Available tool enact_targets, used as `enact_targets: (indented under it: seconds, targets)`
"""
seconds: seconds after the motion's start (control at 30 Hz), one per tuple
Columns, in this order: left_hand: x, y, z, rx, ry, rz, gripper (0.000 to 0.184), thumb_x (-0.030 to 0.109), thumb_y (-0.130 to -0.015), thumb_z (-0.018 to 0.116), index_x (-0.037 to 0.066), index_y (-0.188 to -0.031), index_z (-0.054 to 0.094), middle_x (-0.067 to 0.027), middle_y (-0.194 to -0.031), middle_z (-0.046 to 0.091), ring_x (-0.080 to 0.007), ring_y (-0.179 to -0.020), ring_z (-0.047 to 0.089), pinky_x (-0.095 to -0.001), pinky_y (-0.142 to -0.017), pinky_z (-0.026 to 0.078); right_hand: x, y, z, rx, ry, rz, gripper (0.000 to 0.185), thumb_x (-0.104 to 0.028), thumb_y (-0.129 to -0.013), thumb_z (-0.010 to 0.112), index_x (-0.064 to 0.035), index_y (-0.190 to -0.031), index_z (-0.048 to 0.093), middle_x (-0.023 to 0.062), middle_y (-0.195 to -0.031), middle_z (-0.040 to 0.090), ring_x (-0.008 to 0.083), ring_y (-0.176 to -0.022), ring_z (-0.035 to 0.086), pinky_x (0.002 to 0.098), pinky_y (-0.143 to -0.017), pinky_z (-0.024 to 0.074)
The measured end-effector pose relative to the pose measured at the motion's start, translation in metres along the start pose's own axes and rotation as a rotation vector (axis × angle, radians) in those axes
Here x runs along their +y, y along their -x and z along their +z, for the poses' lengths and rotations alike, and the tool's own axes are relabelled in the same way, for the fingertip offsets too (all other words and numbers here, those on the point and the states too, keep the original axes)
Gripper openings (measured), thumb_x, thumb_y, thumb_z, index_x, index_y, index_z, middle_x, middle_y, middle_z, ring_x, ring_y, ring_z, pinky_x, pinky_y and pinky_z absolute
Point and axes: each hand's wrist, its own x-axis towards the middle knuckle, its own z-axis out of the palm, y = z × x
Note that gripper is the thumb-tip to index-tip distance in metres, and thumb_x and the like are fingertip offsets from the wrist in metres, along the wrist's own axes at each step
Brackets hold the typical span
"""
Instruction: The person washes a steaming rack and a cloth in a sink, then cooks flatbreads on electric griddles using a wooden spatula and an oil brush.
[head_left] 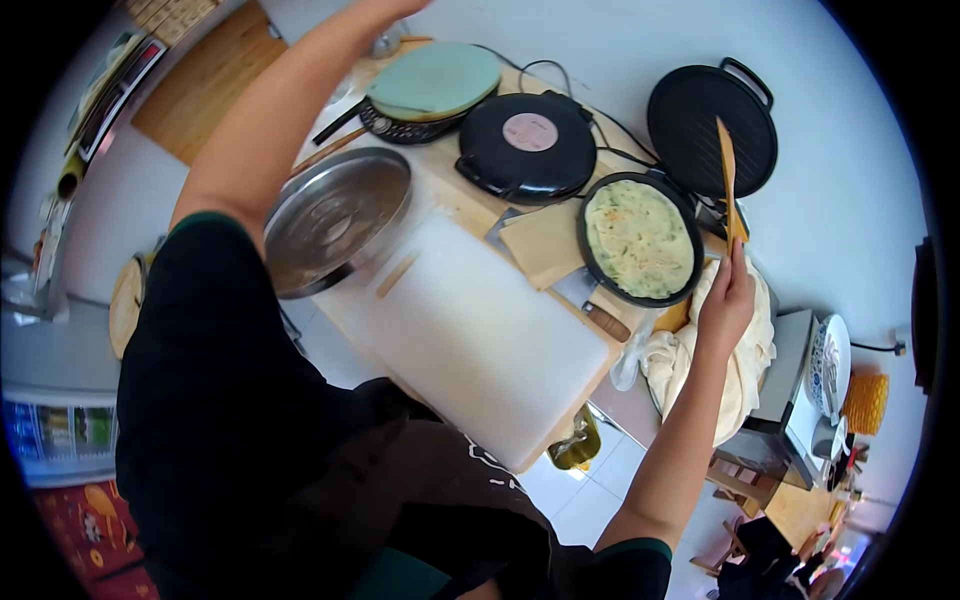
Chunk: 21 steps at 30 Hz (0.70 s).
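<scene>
My right hand (pixel 727 300) is closed around a wooden spatula (pixel 728 160), its flat blade pointing up past the open lid of an electric griddle. Just left of that hand, a pale flatbread with green flecks (pixel 643 238) lies in the round black pan (pixel 590 268). The ridged black lid (pixel 700 125) stands tipped back against the wall. My left arm (pixel 275 110) stretches toward the top edge, where the hand is cut off. Below that arm sits a wide metal bowl (pixel 335 215).
A white cutting board (pixel 480 330) covers the near counter. Behind it are a closed black griddle (pixel 525 165) and a green-lidded one (pixel 435 80), with cables along the wall. A wooden-handled tool (pixel 606 322) and white cloth (pixel 735 350) lie near the pan.
</scene>
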Motion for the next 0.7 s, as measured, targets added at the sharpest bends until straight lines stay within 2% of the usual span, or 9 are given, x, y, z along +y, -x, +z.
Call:
enact_targets:
  seconds: [0.03, 0.13, 0.2, 0.23, 0.33, 0.4, 0.43, 0.5, 0.7]
  targets:
    - [-0.005, 0.035, -0.034, -0.018, -0.022, -0.141, 0.045, 0.035, -0.091, 0.056, 0.006, -0.126, 0.059, -0.0229, -0.126, 0.058, -0.0383, -0.119, 0.053, -0.0401, -0.103, 0.041, -0.004, 0.013, -0.005, -0.025, -0.033, -0.007, 0.034, -0.018, -0.098, 0.052, -0.0132, -0.132, 0.059, 0.0144, -0.083, 0.06, 0.025, -0.075, 0.059, 0.0345, -0.069, 0.046]
    - [-0.093, 0.165, -0.101, 0.0, -0.283, -0.268, 0.042, 0.042, -0.089, 0.054, 0.021, -0.123, 0.064, -0.0073, -0.126, 0.062, -0.0314, -0.124, 0.05, -0.062, -0.1, 0.031, -0.003, 0.072, 0.001, -0.091, -0.101, -0.065, 0.036, -0.016, -0.098, 0.054, -0.0166, -0.133, 0.057, 0.0126, -0.078, 0.053, 0.0231, -0.071, 0.054, 0.0334, -0.068, 0.0451]
    - [-0.062, 0.222, -0.135, 0.041, -0.603, -0.134, 0.033, 0.023, -0.086, 0.063, 0.014, -0.118, 0.066, -0.0127, -0.116, 0.065, -0.0297, -0.111, 0.059, -0.0427, -0.097, 0.041, 0.0, 0.114, 0.007, -0.153, -0.164, -0.125, 0.036, -0.014, -0.097, 0.054, -0.015, -0.132, 0.058, 0.0132, -0.079, 0.053, 0.0238, -0.071, 0.053, 0.0342, -0.069, 0.0451]
    - [-0.05, 0.235, -0.131, 0.078, -0.52, -0.032, 0.034, 0.021, -0.081, 0.067, 0.016, -0.114, 0.067, -0.0088, -0.108, 0.068, -0.0291, -0.102, 0.061, -0.0421, -0.092, 0.043, -0.009, 0.13, 0.006, -0.204, -0.192, -0.085, 0.035, -0.013, -0.097, 0.054, -0.0141, -0.132, 0.058, 0.0132, -0.079, 0.054, 0.0241, -0.071, 0.053, 0.0344, -0.069, 0.0451]
    - [0.002, 0.242, -0.071, -0.05, -0.016, 0.176, 0.032, 0.012, -0.071, 0.071, 0.017, -0.103, 0.07, -0.0047, -0.095, 0.069, -0.0288, -0.094, 0.062, -0.0405, -0.085, 0.046, -0.022, 0.17, 0.009, -0.305, -0.218, 0.007, 0.035, -0.012, -0.097, 0.053, -0.0117, -0.131, 0.058, 0.0131, -0.08, 0.054, 0.0244, -0.072, 0.052, 0.0348, -0.07, 0.0452]
    - [0.069, 0.233, -0.032, -0.388, -0.345, 0.183, 0.024, 0.02, -0.073, 0.072, 0.019, -0.097, 0.069, -0.0044, -0.094, 0.066, -0.0268, -0.1, 0.059, -0.0532, -0.09, 0.039, -0.033, 0.182, 0.008, -0.35, -0.192, 0.098, 0.036, -0.012, -0.097, 0.052, -0.0116, -0.132, 0.058, 0.0128, -0.08, 0.054, 0.0237, -0.072, 0.052, 0.0347, -0.07, 0.0451]
    - [0.073, 0.236, 0.005, -0.372, -0.12, 0.259, 0.024, 0.027, -0.075, 0.072, 0.021, -0.098, 0.07, -0.0026, -0.096, 0.065, -0.0246, -0.103, 0.058, -0.0611, -0.094, 0.032, -0.039, 0.186, 0.008, -0.331, -0.204, 0.103, 0.036, -0.012, -0.097, 0.052, -0.0113, -0.132, 0.057, 0.0125, -0.08, 0.054, 0.0234, -0.072, 0.052, 0.0344, -0.07, 0.045]
    - [0.075, 0.236, 0.075, -0.439, -0.192, 0.445, 0.022, 0.031, -0.076, 0.071, 0.02, -0.095, 0.073, -0.0014, -0.095, 0.066, -0.0229, -0.103, 0.057, -0.0653, -0.1, 0.026, -0.049, 0.193, 0.006, -0.295, -0.223, 0.12, 0.036, -0.012, -0.097, 0.052, -0.0108, -0.133, 0.057, 0.0117, -0.08, 0.053, 0.0226, -0.072, 0.052, 0.0336, -0.07, 0.0449]
    - [0.072, 0.22, 0.129, -0.839, -0.326, 0.387, 0.021, 0.029, -0.081, 0.068, 0.018, -0.098, 0.073, -0.0015, -0.099, 0.068, -0.0237, -0.113, 0.054, -0.0682, -0.109, 0.015, -0.07, 0.222, -0.007, -0.271, -0.168, 0.245, 0.036, -0.012, -0.098, 0.051, -0.0077, -0.133, 0.056, 0.0091, -0.08, 0.051, 0.0189, -0.072, 0.05, 0.0303, -0.071, 0.044]
